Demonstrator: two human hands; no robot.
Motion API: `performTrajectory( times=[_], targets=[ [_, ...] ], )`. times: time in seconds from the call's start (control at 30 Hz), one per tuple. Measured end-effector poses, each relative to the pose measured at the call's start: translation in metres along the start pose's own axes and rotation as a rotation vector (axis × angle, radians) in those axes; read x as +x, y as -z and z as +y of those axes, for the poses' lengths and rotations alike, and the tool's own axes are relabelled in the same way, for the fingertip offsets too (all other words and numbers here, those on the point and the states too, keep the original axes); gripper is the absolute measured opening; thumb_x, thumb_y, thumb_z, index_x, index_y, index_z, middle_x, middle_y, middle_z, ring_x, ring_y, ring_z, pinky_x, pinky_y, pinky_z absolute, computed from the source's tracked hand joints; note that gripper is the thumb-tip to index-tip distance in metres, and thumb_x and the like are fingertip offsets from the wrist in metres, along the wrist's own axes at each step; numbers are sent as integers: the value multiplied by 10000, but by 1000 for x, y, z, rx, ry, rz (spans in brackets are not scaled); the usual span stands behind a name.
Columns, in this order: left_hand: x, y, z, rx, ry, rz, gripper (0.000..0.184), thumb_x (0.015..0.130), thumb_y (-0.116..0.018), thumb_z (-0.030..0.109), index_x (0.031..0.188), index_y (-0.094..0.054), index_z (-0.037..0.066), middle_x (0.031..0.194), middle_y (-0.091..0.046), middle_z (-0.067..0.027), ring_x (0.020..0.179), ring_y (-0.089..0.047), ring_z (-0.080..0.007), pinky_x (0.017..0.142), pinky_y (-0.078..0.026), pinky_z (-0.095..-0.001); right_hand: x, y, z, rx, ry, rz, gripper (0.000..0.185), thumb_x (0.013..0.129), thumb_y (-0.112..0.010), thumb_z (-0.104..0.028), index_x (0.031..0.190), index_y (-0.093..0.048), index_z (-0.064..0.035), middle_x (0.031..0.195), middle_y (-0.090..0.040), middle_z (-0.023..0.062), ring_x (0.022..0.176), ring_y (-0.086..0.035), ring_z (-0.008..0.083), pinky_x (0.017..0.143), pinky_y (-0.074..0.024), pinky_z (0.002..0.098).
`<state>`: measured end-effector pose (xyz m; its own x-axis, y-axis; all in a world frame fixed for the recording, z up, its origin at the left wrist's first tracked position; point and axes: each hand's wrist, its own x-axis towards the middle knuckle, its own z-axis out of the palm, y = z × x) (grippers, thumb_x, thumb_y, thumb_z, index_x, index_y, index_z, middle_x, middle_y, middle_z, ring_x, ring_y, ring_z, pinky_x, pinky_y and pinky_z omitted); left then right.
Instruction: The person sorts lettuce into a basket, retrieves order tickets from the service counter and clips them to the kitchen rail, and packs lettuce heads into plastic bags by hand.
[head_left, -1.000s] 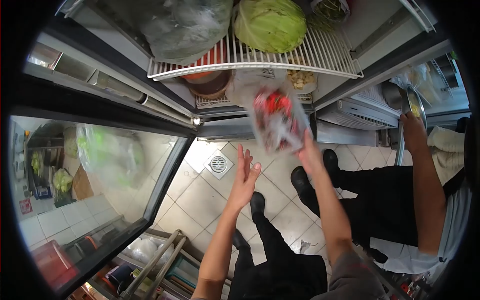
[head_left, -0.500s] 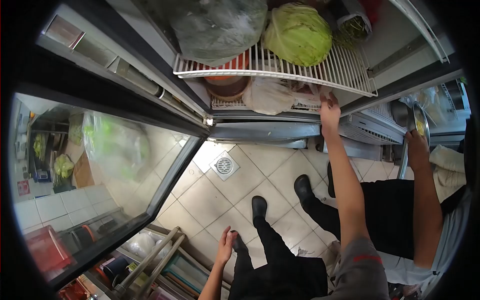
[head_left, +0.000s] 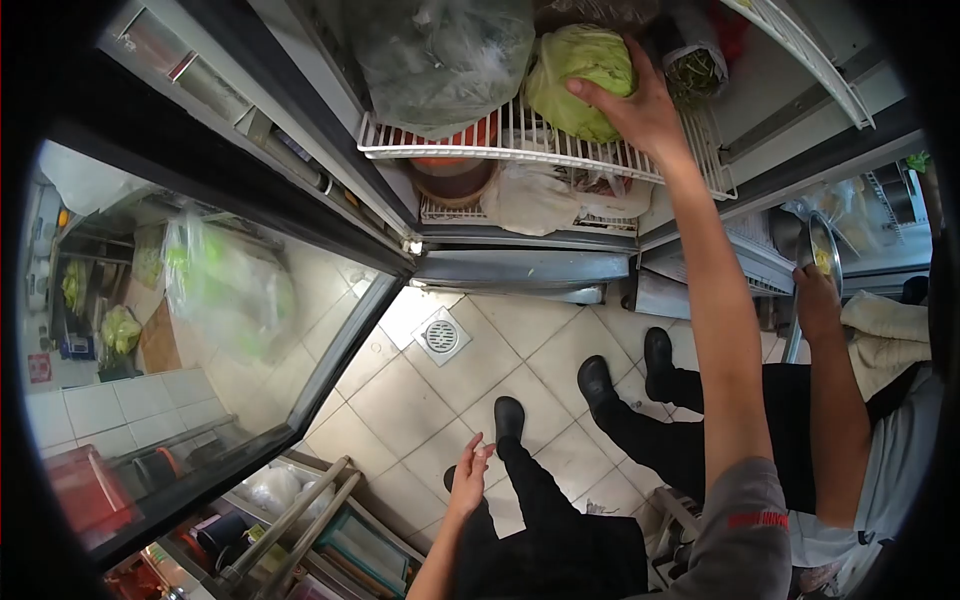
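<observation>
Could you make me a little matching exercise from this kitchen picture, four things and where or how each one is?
1. Round, pale-green cabbage
2. Square metal floor drain
3. Large, greyish see-through plastic bag
4. Person's bare left hand

A. Set among pale floor tiles
B. Holding nothing
C. Touched by the person's bare right hand
D. On a white wire shelf, touched by no hand

Pairs: 1-C, 2-A, 3-D, 4-B

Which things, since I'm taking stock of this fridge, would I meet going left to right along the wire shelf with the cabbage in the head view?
Large translucent plastic bag → cabbage, with the right hand on it → wrapped bundle of greens.
</observation>
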<state>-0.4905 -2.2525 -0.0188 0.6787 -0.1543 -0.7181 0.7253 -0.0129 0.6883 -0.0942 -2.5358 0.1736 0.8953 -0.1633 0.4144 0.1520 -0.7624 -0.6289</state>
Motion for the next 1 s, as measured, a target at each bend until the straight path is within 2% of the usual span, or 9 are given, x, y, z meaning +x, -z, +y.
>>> performTrajectory(
  times=[0.07, 0.17, 0.27, 0.37, 0.5, 0.6, 0.7, 0.83, 1.0],
  targets=[
    [-8, -3, 0, 11, 26, -18, 551, 895, -343, 434, 1292, -293, 55, 1148, -511, -118, 1075, -462, -194, 877, -363, -332, -4, 9, -1, 226, 7, -92, 947, 618, -671, -533, 1282, -283, 21, 1161, -457, 240, 1095, -458, 311, 890, -398, 347],
    [-16, 1, -6, 4, 50, -26, 528, 899, -366, 389, 1289, -293, 41, 1161, -504, -136, 1101, -445, -221, 917, -337, -341, -2, 6, 12, 528, -281, -98, 857, 703, -631, -496, 1304, -261, -11, 1215, -428, 188, 1164, -390, 267, 944, -327, 320],
    [-17, 6, -12, 41, 33, -17, 529, 899, -361, 400, 1283, -305, 42, 1140, -518, -118, 1084, -458, -194, 886, -358, -327, 0, 10, 7, 427, -262, -174, 783, 722, -621, -482, 1269, -325, -6, 1188, -446, 182, 1121, -422, 257, 938, -333, 313],
    [-11, 7, 1, 66, -27, -3, 516, 901, -363, 387, 1279, -311, 39, 1127, -526, -110, 1067, -471, -182, 863, -376, -318, 3, 22, -3, 588, -297, -77, 934, 611, -718, -474, 1215, -313, 112, 1122, -475, 250, 1027, -502, 276, 861, -410, 311],
    [9, -7, 43, 71, -163, -22, 481, 908, -373, 337, 1273, -319, 29, 1118, -532, -112, 1056, -478, -185, 854, -387, -313, 3, 12, 12, 747, -575, -195, 825, 628, -723, -437, 1105, -414, 161, 1093, -509, 215, 1002, -516, 249, 843, -419, 295],
    [20, -22, 82, 64, -257, -48, 461, 911, -373, 308, 1268, -326, 22, 1114, -535, -114, 1052, -479, -186, 856, -389, -311, 5, 18, 12, 842, -531, -279, 745, 655, -716, -399, 1090, -446, 143, 1081, -522, 199, 1004, -516, 233, 847, -417, 296],
    [24, -33, 94, 30, -307, -55, 451, 912, -372, 295, 1266, -330, 18, 1110, -537, -114, 1045, -481, -184, 854, -390, -306, -5, 18, 3, 941, -523, -148, 703, 661, -717, -389, 1080, -469, 118, 1059, -539, 161, 969, -524, 207, 839, -416, 293],
    [20, -39, 81, 37, -268, -75, 448, 912, -370, 287, 1265, -328, 14, 1107, -538, -113, 1035, -487, -184, 851, -391, -306, 10, 13, 27, 989, -699, -190, 686, 657, -721, -386, 1073, -480, 103, 1037, -551, 140, 941, -530, 193, 820, -415, 284],
    [8, -34, 54, 62, -195, -110, 454, 910, -373, 294, 1263, -324, 13, 1105, -539, -110, 1030, -492, -182, 848, -391, -305, 6, 14, 19, 927, -614, -197, 678, 653, -719, -394, 1061, -497, 100, 1034, -559, 142, 922, -532, 183, 785, -410, 270]
  ],
)
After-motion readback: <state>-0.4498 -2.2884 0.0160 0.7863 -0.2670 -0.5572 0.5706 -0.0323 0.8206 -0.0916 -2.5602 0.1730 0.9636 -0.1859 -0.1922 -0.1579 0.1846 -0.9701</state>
